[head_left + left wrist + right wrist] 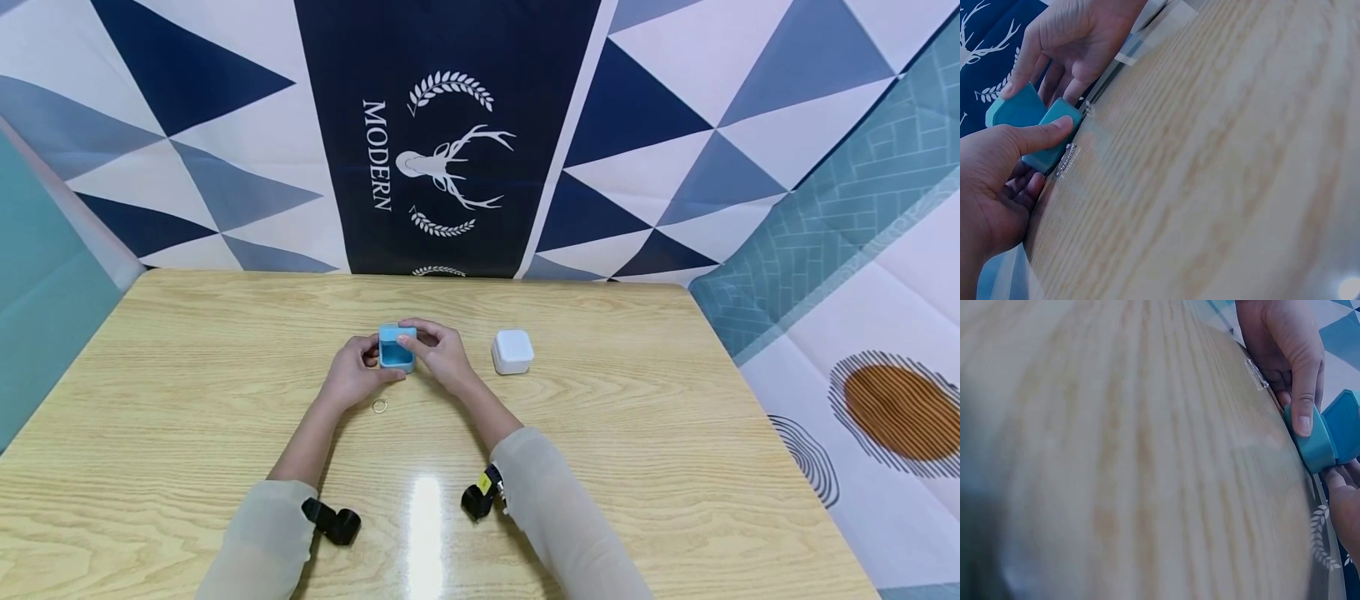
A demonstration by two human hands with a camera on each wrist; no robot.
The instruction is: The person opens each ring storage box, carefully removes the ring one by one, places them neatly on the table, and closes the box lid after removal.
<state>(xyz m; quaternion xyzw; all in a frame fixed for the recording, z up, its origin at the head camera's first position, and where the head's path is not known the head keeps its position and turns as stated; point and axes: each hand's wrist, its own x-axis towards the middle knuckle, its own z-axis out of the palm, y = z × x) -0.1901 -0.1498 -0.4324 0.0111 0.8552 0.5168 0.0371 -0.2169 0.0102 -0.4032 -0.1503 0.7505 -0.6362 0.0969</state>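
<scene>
A small turquoise ring box (395, 357) is held between both hands over the middle of the table, its hinged lid raised. My left hand (352, 373) grips the base from the left, the thumb (1059, 124) lying along its front edge. On the other side, my right hand (444, 353) pinches the lid (1017, 105) between thumb and fingers. Inside, the box looks bare blue in the head view. Just in front of it on the table lies a thin ring (374, 407), seen also in the left wrist view as a glittering band (1067, 159).
To the right of the hands stands a white rounded box (513, 352). The wood-grain table (637, 433) reaches back to a patterned cloth (450, 50) hanging behind it. Dark wrist cameras (337, 523) are strapped over both sleeves.
</scene>
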